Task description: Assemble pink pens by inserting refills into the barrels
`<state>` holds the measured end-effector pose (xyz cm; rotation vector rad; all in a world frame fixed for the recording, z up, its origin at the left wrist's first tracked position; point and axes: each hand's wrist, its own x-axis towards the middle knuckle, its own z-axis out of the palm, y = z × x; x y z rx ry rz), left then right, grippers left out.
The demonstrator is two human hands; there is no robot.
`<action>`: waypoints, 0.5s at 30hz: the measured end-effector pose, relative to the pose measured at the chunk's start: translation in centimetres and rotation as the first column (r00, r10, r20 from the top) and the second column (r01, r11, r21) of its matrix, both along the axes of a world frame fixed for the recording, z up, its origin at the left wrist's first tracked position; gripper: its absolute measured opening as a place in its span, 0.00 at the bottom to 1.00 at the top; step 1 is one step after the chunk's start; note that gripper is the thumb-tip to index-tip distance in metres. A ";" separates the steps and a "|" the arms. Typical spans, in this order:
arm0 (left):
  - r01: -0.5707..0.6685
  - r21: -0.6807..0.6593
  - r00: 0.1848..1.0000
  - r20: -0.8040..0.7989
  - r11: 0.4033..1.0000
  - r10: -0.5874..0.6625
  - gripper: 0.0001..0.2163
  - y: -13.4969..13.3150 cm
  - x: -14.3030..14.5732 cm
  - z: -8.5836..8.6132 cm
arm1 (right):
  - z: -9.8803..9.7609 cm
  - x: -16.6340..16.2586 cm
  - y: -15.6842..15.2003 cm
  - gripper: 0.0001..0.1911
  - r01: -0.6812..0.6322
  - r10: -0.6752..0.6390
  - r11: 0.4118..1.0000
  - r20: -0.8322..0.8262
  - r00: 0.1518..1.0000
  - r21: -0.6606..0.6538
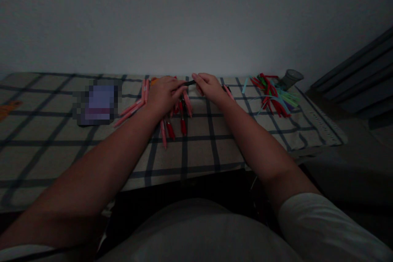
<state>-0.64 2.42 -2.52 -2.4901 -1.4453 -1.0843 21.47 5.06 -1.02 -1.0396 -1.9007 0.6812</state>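
Observation:
Both my hands reach out over a checked tablecloth (215, 147). My left hand (164, 95) is closed round one end of a thin dark pen part (189, 83). My right hand (208, 86) is closed on its other end, and the fingertips of the two hands almost meet. Under and in front of my left hand lie several pink and red pens (172, 125), scattered on the cloth. More pink pens (130, 111) lie to the left of that hand.
A heap of red, green and light blue pen parts (274, 96) lies at the right end of the table. Behind the heap stands a small clear cup (290, 78). A blurred purple object (97, 102) sits on the left. A wall rises behind the table.

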 end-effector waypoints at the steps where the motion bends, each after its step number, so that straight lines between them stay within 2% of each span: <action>1: -0.002 0.000 1.000 0.010 1.000 0.002 0.17 -0.1 0.0 0.0 | -0.1 0.0 0.1 0.41 0.001 -0.001 1.000 -0.008 1.000 -0.016; 15: -0.058 -0.029 0.998 0.022 0.998 0.059 0.14 -0.4 0.3 0.4 | 0.5 -0.3 -0.6 0.36 0.100 -0.099 0.994 -0.036 0.994 0.036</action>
